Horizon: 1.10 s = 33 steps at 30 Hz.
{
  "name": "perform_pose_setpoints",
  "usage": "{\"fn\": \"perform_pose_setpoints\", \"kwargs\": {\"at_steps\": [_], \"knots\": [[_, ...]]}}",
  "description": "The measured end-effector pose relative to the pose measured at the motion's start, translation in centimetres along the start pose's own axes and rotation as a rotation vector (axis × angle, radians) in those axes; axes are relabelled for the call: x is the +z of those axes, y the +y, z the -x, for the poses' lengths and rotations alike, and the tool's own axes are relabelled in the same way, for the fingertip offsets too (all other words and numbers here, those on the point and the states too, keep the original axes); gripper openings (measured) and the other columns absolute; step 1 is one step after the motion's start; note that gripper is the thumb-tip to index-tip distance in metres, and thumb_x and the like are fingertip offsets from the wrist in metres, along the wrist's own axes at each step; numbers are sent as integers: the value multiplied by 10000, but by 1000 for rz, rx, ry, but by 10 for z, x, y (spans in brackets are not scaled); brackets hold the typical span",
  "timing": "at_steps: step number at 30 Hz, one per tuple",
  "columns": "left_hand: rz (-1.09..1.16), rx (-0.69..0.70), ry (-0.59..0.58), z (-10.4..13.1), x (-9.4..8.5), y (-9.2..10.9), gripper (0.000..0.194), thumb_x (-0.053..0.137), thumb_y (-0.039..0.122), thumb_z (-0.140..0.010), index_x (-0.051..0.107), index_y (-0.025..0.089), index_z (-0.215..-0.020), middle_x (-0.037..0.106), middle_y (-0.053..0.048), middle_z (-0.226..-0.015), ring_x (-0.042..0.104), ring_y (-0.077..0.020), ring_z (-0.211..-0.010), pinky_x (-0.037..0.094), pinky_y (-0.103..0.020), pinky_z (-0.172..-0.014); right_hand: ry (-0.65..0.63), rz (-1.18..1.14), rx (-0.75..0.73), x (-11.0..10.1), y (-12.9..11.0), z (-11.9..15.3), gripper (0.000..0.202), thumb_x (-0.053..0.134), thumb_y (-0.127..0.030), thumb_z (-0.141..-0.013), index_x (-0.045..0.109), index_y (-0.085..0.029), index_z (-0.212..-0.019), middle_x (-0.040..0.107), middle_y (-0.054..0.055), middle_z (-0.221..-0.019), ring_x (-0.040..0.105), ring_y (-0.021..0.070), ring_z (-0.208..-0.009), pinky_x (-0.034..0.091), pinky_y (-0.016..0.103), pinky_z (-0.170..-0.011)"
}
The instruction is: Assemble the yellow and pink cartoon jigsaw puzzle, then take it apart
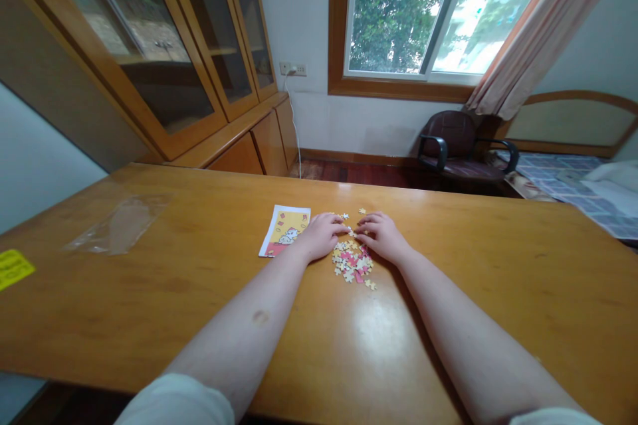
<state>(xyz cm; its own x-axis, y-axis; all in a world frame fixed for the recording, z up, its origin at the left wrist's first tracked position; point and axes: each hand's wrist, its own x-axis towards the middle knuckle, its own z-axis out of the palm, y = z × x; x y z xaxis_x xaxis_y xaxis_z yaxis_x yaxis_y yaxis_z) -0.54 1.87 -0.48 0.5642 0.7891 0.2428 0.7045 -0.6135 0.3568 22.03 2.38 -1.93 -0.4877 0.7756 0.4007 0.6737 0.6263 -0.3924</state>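
Observation:
Small jigsaw pieces point(353, 260) in pink, yellow and white lie in a loose pile on the wooden table point(199, 292). At the pile's upper left is my left hand point(321, 236), its fingers bent toward the loose pieces and partly covering the right side of a picture card point(282, 234). The card shows white figures on yellow and pink. My right hand point(383, 235) reaches in from the other side, fingers curved over pieces at the pile's upper right. Whether either hand pinches a piece is too small to tell.
A clear plastic bag point(118, 224) lies on the table's left part, with a yellow label point(14, 268) at the left edge. Beyond the table stand a glass-door cabinet point(219, 106), an armchair point(453, 143) and a bed point(573, 179).

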Motion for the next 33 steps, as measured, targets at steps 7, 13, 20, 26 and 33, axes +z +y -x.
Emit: {"fn": "perform_pose_setpoints", "kwargs": {"at_steps": [7, 13, 20, 26, 33], "knots": [[-23, -43, 60, -1, 2, -4, 389, 491, 75, -784, 706, 244, -1061, 648, -50, -1126, 531, -230, -1083, 413, -413, -994, 9, 8, -1, 5, 3, 0, 116, 649, -295, -825, 746, -246, -784, 710, 57, -940, 582, 230, -1003, 433, 427, -937], [24, 16, 36, -1, -2, 1, 440, 487, 75, -789, 663, 266, -1144, 619, -46, -1181, 515, -218, -1122, 397, -409, -1019, 27, -18, 20, 5, 2, -1, 144, 666, -334, -814, 732, -228, -743, 703, 65, -923, 586, 224, -986, 436, 409, -932], [7, 69, -113, 3, -1, 2, 437, 570, 202, -805, 623, 334, -1218, 487, -44, -1382, 392, -276, -1286, 268, -495, -1107, 62, 43, 107, 2, -2, -1, 162, 604, -306, -843, 748, -233, -843, 694, 76, -957, 583, 235, -956, 423, 443, -934], [-78, -47, 0, 1, 2, -1, 348, 490, 181, -841, 685, 291, -1107, 575, -36, -1281, 396, -269, -1273, 214, -534, -1120, -21, -68, -46, -2, -4, 1, 247, 571, -117, -748, 758, -273, -785, 680, 34, -1056, 532, 238, -1097, 380, 447, -1004], [-74, -37, 51, 1, 1, -1, 354, 486, 161, -833, 688, 267, -1104, 582, -53, -1255, 432, -248, -1228, 290, -468, -1095, -107, -29, -2, -4, -9, 3, 287, 556, -143, -756, 764, -290, -888, 660, 27, -1149, 469, 277, -1180, 304, 519, -1043]]}}
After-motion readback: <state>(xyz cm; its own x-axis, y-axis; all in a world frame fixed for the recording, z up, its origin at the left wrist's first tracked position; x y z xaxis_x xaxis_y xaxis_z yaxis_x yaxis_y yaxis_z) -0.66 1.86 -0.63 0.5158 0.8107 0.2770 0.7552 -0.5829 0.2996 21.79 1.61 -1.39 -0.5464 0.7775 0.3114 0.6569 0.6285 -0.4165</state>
